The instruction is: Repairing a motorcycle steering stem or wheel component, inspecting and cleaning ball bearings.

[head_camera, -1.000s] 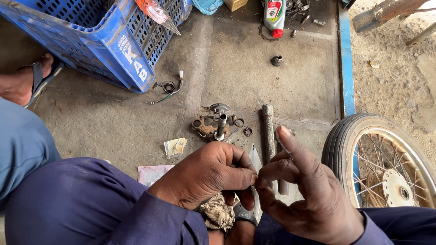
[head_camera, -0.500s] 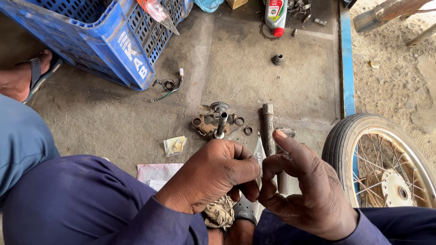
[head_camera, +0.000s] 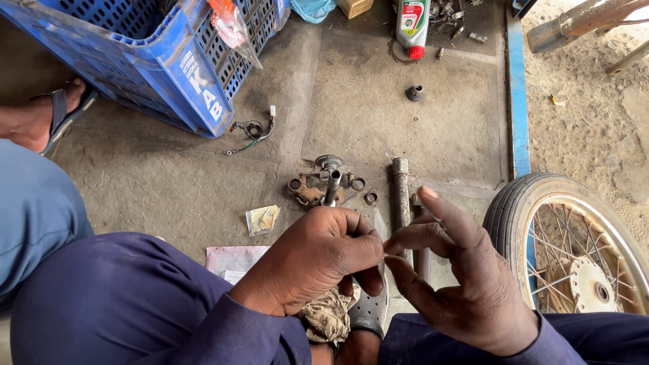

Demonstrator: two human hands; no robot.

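Concrete floor [head_camera: 378,115] bears crate [head_camera: 135,61], bracket [head_camera: 324,189], wheel [head_camera: 574,250].

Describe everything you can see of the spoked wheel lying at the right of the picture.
The spoked wheel lies flat on the ground at the lower right, partly cut off by the frame edge. It has a black rubber tyre with ribbed tread around a dull, rusty-looking metal rim. Thin wire spokes run inward to a pale, dusty hub plate with a small centre hole. It rests half on the concrete slab, half on sandy ground. The right hand is close beside it but does not touch it.
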